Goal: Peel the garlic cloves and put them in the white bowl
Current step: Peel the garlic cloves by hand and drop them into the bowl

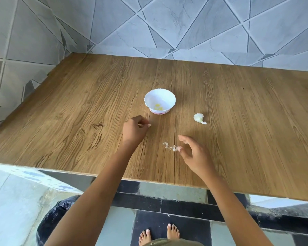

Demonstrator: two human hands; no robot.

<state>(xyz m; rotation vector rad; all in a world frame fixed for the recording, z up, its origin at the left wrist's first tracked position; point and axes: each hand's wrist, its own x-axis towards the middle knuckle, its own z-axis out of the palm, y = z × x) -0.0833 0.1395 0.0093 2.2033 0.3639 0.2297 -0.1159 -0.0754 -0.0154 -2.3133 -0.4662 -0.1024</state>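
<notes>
Bare feet (159,236) on the tiled floor below; above them, two hands over the wooden table (78,107).
The left hand (133,129) has its grip pinched together on a garlic bit (149,125), clove or skin I cannot tell, at 7 o'clock from the white bowl (160,96). The right hand (192,153) has its grip apart, fingers loosely spread, thumb just beside the peel scraps (170,147) at 6 o'clock. Yellowish peeled cloves (158,107) lie inside the bowl. A garlic chunk (199,118) rests on the table at 4 o'clock.

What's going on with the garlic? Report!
Left hand pinches a garlic bit; right hand open by peels. Bowl holds peeled cloves; bulb waits beside it. Nothing in the way.
</notes>
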